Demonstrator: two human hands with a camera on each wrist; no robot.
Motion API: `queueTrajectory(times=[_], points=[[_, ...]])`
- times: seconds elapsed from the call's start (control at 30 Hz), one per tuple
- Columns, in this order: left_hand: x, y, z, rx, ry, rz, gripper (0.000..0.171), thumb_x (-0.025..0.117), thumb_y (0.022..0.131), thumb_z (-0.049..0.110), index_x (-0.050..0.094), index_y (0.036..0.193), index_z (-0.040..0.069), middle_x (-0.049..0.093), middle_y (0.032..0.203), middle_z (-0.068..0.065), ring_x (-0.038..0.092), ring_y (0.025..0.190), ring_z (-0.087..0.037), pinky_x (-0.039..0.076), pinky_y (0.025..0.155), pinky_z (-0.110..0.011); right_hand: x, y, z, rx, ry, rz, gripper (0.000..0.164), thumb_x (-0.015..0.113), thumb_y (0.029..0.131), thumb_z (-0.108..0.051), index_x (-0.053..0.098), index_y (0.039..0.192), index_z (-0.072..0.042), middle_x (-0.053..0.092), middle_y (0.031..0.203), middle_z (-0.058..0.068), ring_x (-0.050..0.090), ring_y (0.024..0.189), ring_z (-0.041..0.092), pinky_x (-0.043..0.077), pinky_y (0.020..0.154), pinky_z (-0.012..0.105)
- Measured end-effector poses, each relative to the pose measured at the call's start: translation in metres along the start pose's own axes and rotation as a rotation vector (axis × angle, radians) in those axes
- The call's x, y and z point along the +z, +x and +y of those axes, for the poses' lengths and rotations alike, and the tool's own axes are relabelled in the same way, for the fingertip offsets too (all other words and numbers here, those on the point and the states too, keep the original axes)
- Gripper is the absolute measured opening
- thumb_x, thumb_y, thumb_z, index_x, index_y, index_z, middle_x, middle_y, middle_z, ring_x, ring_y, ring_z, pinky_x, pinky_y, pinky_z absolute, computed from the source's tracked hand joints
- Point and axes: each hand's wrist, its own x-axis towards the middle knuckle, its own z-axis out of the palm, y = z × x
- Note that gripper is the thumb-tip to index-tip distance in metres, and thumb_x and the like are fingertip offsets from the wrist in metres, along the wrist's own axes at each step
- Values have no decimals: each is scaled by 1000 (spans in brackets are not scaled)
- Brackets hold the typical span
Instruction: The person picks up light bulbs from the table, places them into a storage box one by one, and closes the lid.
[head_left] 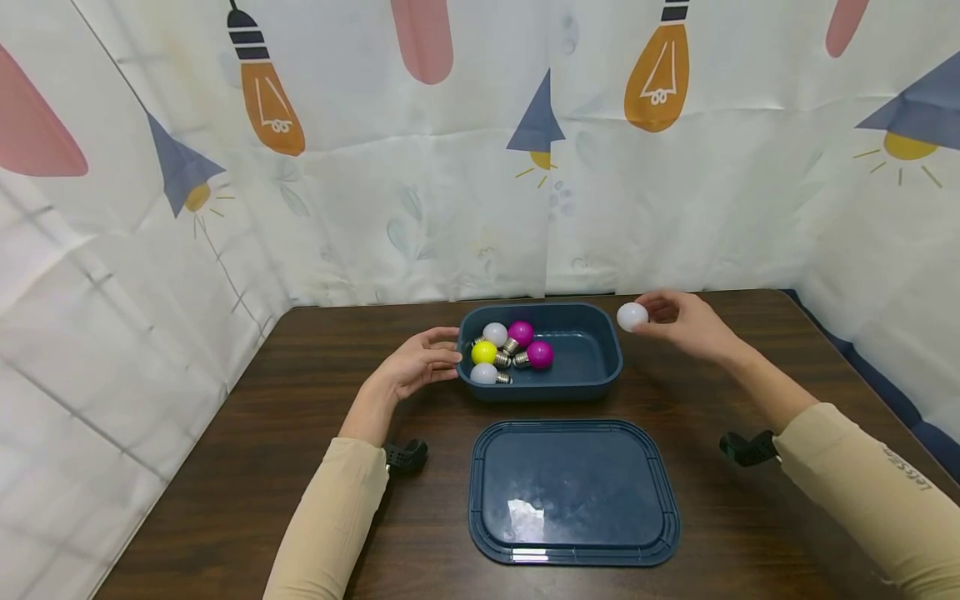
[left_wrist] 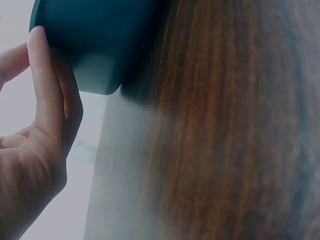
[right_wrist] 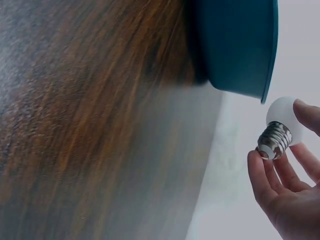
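A dark blue box (head_left: 581,392) stands toward the back of the table and holds several small light bulbs with silver screw bases. Among them are a yellow bulb (head_left: 483,352), two magenta bulbs, one of them (head_left: 540,354) near the middle, and white bulbs, one (head_left: 483,373) at the front. My left hand (head_left: 417,358) touches the box's left end, its fingers fairly straight at the rim; the thumb's contact is unclear. Beyond the right end, my right hand (head_left: 686,323) pinches a white light bulb (right_wrist: 282,117) by globe and base, off the table.
In front of the box lies a dark blue lid (head_left: 573,492), flat on the brown wooden table (head_left: 247,483). A printed white curtain (head_left: 465,208) hangs behind the table and along its sides. Dark bands (head_left: 405,456) hang at both wrists.
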Motion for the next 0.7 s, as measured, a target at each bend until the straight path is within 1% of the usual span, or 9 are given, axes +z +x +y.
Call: queueTrajectory(times=[0.23, 0.37, 0.7], points=[[1, 1, 0, 2, -5, 2, 60, 59, 102, -1, 34, 156, 3, 50, 136, -24, 65, 87, -16, 60, 83, -28, -1, 2, -10, -17, -21, -2, 54, 74, 97, -36, 58, 137, -3, 61, 129, 19, 60, 117, 36, 51, 86, 50], [1, 1, 0, 3, -4, 5, 60, 59, 102, -1, 34, 156, 3, 51, 135, -23, 65, 87, -15, 60, 83, -28, 0, 4, -16, -24, -15, -10, 54, 74, 97, -36, 58, 138, -4, 62, 129, 19, 59, 117, 35, 51, 85, 49], [3, 2, -2, 1, 5, 2, 60, 60, 102, 0, 34, 156, 3, 49, 137, -25, 65, 88, -16, 60, 84, -29, 12, 13, -24, -61, 26, -8, 50, 77, 95, -32, 61, 133, -4, 64, 125, 16, 62, 112, 32, 52, 83, 45]])
